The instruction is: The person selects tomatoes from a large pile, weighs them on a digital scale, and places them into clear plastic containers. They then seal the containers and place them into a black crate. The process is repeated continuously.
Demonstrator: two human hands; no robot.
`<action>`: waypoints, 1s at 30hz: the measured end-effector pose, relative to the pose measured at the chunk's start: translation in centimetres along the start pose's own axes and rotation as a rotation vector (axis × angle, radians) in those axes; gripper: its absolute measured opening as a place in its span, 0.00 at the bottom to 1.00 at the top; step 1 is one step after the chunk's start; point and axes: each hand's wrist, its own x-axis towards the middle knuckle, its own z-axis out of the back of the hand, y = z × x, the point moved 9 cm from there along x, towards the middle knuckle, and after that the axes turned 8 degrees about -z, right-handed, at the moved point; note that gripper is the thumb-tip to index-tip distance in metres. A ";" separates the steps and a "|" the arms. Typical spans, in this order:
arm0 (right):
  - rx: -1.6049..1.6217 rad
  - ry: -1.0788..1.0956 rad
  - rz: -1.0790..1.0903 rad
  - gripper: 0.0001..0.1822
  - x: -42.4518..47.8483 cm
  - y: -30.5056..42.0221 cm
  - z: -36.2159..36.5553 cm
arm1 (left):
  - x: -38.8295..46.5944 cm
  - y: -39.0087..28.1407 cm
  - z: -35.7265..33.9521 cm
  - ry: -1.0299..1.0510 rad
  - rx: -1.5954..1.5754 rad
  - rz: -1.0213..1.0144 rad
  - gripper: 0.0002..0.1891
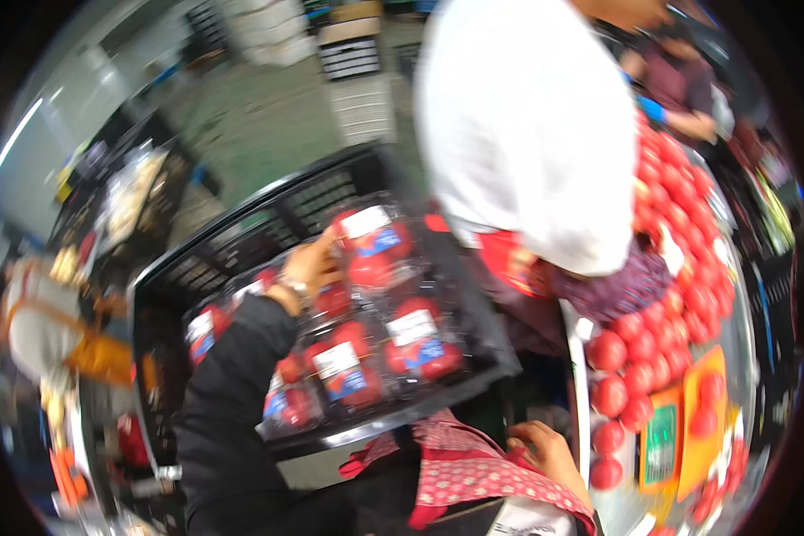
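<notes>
My left hand, with a bracelet at the wrist and a black sleeve, rests its fingers on the left side of a clear plastic pack of tomatoes. That pack lies over others in a black plastic crate. Several packs, such as the tomato pack near the crate's front, bear printed labels. My right hand is near my body, its fingers curled by the red patterned apron; whether it grips the cloth is unclear. The picture is blurred.
A person in a white cap bends close by on the right, at a table heaped with loose tomatoes. Orange trays lie on it. Another person stands beyond. At the left are a person in a light cap and packed goods.
</notes>
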 end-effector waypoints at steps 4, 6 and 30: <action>0.017 -0.033 -0.005 0.12 -2.3 -3.2 0.8 | 5.2 0.7 3.6 0.088 0.679 -0.221 0.15; 0.051 -0.096 -0.060 0.12 -4.5 -5.2 1.7 | 0.9 -2.0 0.6 0.108 0.640 -0.290 0.16; -0.228 -1.527 -1.319 0.19 -89.6 -23.6 25.6 | -49.9 19.8 -44.3 1.740 0.593 -0.728 0.17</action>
